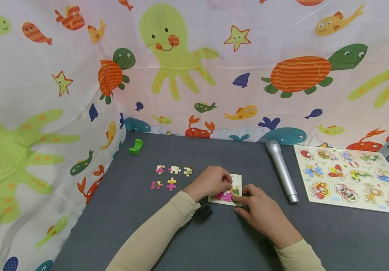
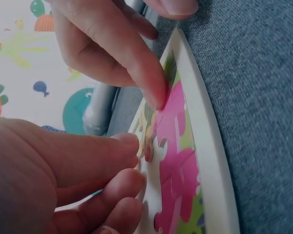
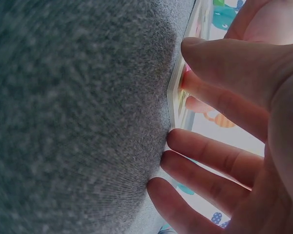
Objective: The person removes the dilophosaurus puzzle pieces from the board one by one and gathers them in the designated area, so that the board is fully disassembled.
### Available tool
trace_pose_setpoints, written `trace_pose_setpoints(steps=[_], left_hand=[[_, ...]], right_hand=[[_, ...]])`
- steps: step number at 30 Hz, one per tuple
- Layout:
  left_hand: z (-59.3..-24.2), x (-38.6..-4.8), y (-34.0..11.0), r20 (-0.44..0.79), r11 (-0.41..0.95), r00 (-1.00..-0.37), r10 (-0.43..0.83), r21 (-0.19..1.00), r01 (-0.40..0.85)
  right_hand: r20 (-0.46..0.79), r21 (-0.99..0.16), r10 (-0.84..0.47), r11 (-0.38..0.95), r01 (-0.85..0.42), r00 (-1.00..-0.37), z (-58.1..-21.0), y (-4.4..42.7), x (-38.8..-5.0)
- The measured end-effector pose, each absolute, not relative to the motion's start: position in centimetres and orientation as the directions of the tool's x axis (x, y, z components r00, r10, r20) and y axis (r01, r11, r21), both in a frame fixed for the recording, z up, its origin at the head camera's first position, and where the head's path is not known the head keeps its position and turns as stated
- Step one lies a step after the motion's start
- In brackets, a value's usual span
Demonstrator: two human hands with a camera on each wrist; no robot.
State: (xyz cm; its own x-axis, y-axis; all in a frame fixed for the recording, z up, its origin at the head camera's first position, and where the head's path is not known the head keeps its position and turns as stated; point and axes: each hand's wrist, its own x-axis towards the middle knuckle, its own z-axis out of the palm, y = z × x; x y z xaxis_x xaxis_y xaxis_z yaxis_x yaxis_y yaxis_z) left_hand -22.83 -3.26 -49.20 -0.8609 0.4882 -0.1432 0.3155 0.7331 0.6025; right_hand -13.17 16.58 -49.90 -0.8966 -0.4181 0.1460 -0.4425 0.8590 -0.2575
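Observation:
A small jigsaw puzzle in a pale frame [image 1: 218,201] lies on the table, partly filled with pink and green pieces [image 2: 173,168]. Over its middle, my left hand [image 1: 213,183] pinches with thumb and fingertips what looks like a puzzle piece, mostly hidden by the fingers. My right hand [image 1: 263,210] is at the frame's right side; its index finger presses a pink piece while the other fingers rest at the frame's edge and on the table, fairly straight. Left of the puzzle lie several loose pieces, among them a pink and yellow one [image 1: 171,184] and a white one [image 1: 174,170].
A silver microphone [image 1: 282,171] lies to the right of the puzzle. Beyond it is a board of insect pictures [image 1: 353,177]. A green block [image 1: 136,146] sits at the table's far left, before a cloth [image 1: 194,113] printed with sea animals.

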Motion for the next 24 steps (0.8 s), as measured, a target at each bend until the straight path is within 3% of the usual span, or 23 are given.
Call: trace_pose_setpoints(steps=[24], left_hand=[[-49.06, -22.87, -3.02, -0.132, 0.703, -0.858, 0.496, 0.641, 0.308]], right_hand=[[0.168, -0.250, -0.425, 0.855, -0.455, -0.890, -49.97, 16.59, -13.14]])
